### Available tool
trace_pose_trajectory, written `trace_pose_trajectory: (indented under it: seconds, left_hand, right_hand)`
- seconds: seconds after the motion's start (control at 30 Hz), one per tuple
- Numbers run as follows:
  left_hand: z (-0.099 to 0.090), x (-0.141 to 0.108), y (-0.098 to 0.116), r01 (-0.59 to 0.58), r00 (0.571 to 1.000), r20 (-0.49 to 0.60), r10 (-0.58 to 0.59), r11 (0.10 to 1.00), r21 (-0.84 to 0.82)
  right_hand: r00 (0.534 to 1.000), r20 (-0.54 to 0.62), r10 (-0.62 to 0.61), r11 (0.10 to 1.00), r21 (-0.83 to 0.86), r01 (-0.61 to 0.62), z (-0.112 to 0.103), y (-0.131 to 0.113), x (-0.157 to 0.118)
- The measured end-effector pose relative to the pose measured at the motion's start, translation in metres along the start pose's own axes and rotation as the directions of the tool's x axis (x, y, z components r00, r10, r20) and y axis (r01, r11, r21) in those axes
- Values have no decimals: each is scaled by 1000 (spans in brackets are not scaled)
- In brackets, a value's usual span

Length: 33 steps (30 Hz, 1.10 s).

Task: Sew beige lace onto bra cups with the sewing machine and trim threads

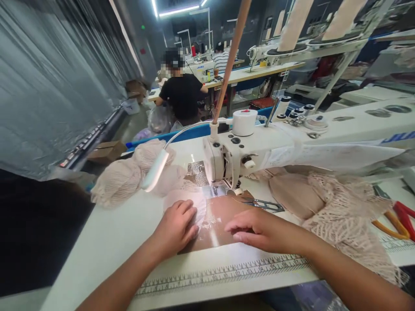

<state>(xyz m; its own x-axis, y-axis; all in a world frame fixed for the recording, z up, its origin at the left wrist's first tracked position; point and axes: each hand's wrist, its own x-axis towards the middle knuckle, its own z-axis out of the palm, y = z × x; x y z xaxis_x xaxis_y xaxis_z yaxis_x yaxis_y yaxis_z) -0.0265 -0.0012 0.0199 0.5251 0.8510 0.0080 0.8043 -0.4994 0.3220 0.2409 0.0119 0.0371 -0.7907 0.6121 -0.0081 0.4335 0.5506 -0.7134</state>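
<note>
My left hand [180, 224] lies on a pale pink, rounded fabric piece [184, 201], its fingers loosely bent and resting on the cloth. The fabric sits on a shiny brown plate [207, 235] beside the needle area of a white sewing machine [223, 160]. Over the right part of that plate is my right hand [256, 229], fingers stretched toward the left with nothing seen in them. Just beyond the right hand lies a dark metal thread snipper [264, 204]. The palms and the undersides of the fingers are hidden.
A bendy lamp [155, 170] hangs over bundled pale fabric pieces [121, 179] at left. Beige lace cloth [343, 216] is heaped right, near orange-and-red handled tools [402, 220]. A printed ruler [223, 274] runs along the front edge. A person [181, 93] sits farther back.
</note>
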Motion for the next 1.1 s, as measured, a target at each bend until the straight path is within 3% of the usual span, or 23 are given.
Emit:
trace_pose_trajectory:
  seconds: [0.17, 0.27, 0.37, 0.43, 0.53, 0.63, 0.83, 0.97, 1.1]
  left_hand:
    - [-25, -10, 20, -39, 977, 186, 108, 939, -341]
    - [-39, -7, 15, 18, 991, 125, 46, 882, -470]
    - [-38, 10, 3, 74, 997, 29, -68, 892, -446]
    - [-31, 27, -3, 53, 999, 21, -48, 921, -386]
    - [-16, 51, -7, -22, 991, 119, 59, 957, -289]
    - [-7, 65, -10, 37, 961, 274, 45, 957, -287]
    - [-6, 59, -38, 227, 971, 169, -169, 873, -433]
    - [-8, 54, -53, 269, 954, 260, -151, 816, -512]
    - [-10, 56, -57, 270, 949, 285, -133, 810, -521]
  right_hand:
    - [1000, 4, 7, 998, -55, -6, -7, 8, 21]
    - [999, -45, 30, 996, -82, -34, 0, 17, 28]
    - [992, -113, 50, 995, -86, -60, 7, 27, 28]
    - [986, -154, 64, 993, -92, -79, 9, 32, 26]
    - [977, -196, 87, 988, -108, -109, 11, 39, 23]
    - [971, -226, 78, 985, -131, -109, 13, 45, 22]
    - [979, -205, 5, 985, -170, -41, 20, 49, 23]
    - [988, -150, 20, 981, -188, -48, 20, 48, 22]
    - [991, -126, 33, 973, -224, -61, 19, 50, 21]
